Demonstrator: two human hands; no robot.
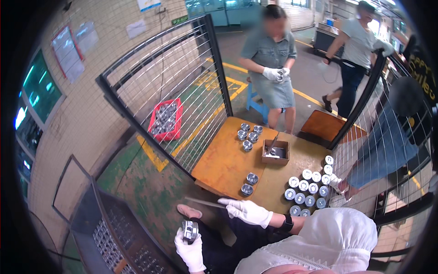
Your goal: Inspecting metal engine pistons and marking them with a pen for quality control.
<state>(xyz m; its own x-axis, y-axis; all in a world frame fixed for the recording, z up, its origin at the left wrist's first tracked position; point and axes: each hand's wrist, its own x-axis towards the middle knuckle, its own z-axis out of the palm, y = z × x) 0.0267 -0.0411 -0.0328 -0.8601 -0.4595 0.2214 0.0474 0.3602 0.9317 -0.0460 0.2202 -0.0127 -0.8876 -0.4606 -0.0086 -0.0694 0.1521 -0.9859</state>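
Note:
My left hand (pixel 190 251), in a white glove, is closed round a metal piston (pixel 190 230) low in the view, with the piston's grooved side and pin bore showing. To the right of it and higher, my white-gloved right hand (pixel 247 213) grips a long thin file (pixel 205 202) that points left. The file's tip is apart from the piston. Closest to my right hand on the wooden table (pixel 223 171) stand two pistons (pixel 247 183). Several more pistons (pixel 248 134) stand farther back, and a larger group of pistons (pixel 308 186) stands at the right.
A cardboard box (pixel 275 153) with tools sits mid-table. At lower left is a dark bin (pixel 98 201) holding many metal parts. A red crate (pixel 166 119) of parts lies beyond the wire mesh fence (pixel 182 86). A gloved co-worker (pixel 273 59) stands across the table; others are at right.

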